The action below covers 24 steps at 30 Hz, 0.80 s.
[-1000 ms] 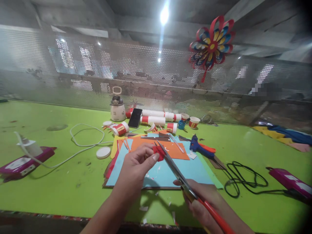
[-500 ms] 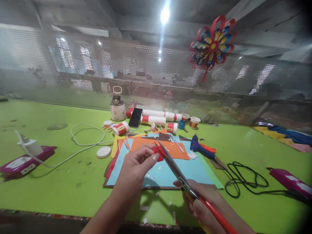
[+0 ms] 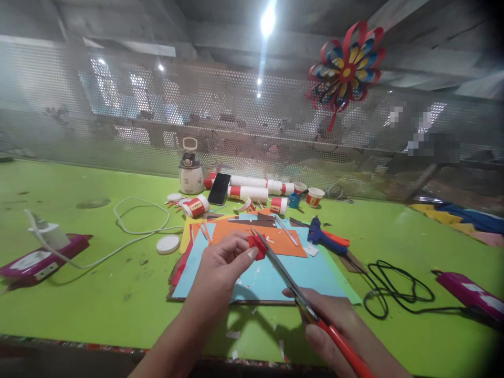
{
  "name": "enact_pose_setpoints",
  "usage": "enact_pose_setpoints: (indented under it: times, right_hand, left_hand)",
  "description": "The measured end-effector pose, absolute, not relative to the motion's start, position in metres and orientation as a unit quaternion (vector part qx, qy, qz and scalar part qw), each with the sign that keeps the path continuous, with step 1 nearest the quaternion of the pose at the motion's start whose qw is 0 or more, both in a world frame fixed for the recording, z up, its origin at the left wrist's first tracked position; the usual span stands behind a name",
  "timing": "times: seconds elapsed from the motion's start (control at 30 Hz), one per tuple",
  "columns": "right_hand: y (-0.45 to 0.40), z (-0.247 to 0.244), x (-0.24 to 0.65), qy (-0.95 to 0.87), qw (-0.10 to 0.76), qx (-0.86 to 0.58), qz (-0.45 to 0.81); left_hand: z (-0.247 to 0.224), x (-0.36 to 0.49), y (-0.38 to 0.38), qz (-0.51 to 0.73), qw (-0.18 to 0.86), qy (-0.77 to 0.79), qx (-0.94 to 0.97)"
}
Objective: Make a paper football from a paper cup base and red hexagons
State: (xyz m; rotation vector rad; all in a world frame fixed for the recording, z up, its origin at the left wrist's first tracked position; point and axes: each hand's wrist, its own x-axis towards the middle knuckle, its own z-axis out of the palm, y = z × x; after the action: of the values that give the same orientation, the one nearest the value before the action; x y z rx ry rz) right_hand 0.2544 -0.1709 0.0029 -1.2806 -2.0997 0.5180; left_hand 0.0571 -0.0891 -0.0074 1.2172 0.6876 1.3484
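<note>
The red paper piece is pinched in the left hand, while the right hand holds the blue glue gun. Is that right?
Not quite: the head view shows the right hand holding scissors. The red paper piece is indeed pinched in the left hand.

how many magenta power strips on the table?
2: one power strip far left, with a white charger on it; another power strip far right, near the black cable.

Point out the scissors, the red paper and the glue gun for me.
Scissors [image 3: 291, 282]: head view, on the metal blades.
Red paper [image 3: 259, 244]: head view, on its uncovered middle.
Glue gun [image 3: 321, 238]: head view, on its blue body.
</note>
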Motion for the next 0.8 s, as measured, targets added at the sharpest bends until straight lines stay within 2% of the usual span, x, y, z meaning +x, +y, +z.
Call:
enact_pose_setpoints:
  times: [0.33, 0.8]
  right_hand:
    - [-0.1742, 0.011, 0.248, -0.786, 0.361, -0.455, 0.21]
    - [-0.1722, 0.0085, 0.2501, -0.797, 0.345, -0.454, 0.201]
  left_hand:
    - [-0.0086, 0.056, -0.0894, 0.57, 0.558, 0.301, 0.523]
    - [-0.006, 0.0568, -0.0909, 0.572, 0.558, 0.307, 0.517]
